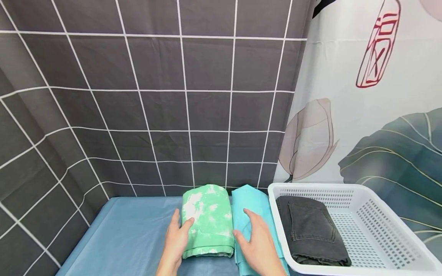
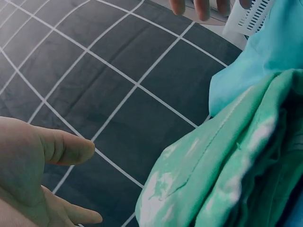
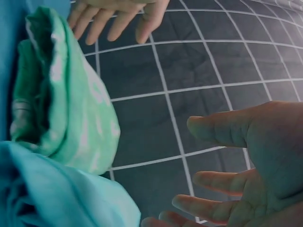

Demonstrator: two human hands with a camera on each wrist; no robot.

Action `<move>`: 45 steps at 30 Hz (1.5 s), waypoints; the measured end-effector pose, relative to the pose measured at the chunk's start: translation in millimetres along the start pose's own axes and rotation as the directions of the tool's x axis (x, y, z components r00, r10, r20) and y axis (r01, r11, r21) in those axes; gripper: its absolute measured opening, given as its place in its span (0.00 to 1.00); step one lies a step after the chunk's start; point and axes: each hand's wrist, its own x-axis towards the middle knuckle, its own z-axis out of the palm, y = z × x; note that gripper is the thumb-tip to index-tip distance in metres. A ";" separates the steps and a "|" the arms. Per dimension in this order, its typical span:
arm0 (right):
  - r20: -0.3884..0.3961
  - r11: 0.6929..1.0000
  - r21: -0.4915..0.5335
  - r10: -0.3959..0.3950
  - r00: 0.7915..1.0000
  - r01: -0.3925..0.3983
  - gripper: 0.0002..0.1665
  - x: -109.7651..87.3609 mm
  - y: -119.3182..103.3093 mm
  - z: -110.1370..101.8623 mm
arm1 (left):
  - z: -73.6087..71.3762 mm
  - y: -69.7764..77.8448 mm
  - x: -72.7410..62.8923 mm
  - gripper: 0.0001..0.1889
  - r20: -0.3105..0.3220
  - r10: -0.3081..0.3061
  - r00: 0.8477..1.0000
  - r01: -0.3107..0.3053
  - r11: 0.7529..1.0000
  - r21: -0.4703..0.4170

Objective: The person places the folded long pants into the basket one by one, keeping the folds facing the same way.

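Note:
A folded green and white tie-dye garment (image 1: 207, 222) lies on the blue surface, its fold layers showing in both wrist views. Beside it on the right is a folded turquoise cloth (image 1: 249, 199), close against it. My left hand (image 1: 177, 237) is at the green garment's left side, thumb and fingers spread; the left wrist view shows a gap between that hand and the cloth. Over the turquoise cloth hovers my right hand (image 1: 257, 243), fingers extended and thumb toward the green garment. Neither hand holds anything.
A white perforated plastic basket (image 1: 390, 214) stands at the right, with folded dark jeans (image 1: 312, 230) in its left part. Behind the blue-covered surface (image 1: 134, 230) hangs a dark grid-patterned cloth (image 1: 207, 111); a white floral curtain (image 1: 331, 76) hangs at the right.

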 end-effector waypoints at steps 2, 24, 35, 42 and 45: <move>0.017 1.000 0.011 0.004 1.000 -0.004 0.37 -0.4 1.2 3.6 | -0.4 -2.5 2.0 0.42 0.003 -0.013 1.000 0.013 1.000 0.005; 0.340 0.992 0.124 -0.006 0.940 -0.038 0.42 -2.7 8.5 31.0 | 2.6 -28.9 15.5 0.42 0.029 -0.091 0.995 0.089 0.993 0.077; 0.432 0.993 0.114 -0.025 0.901 -0.027 0.45 -3.0 9.1 36.8 | -3.8 -33.7 18.7 0.41 0.040 -0.152 0.988 0.148 0.986 0.082; 0.461 0.995 0.092 -0.019 0.887 -0.027 0.43 -1.3 10.5 36.6 | -6.3 -36.4 19.5 0.42 0.057 -0.145 0.988 0.141 0.988 0.066; 0.466 0.997 0.075 -0.013 0.885 -0.025 0.43 -0.6 10.7 37.5 | -7.2 -38.9 21.3 0.43 0.079 -0.144 0.986 0.138 0.987 0.077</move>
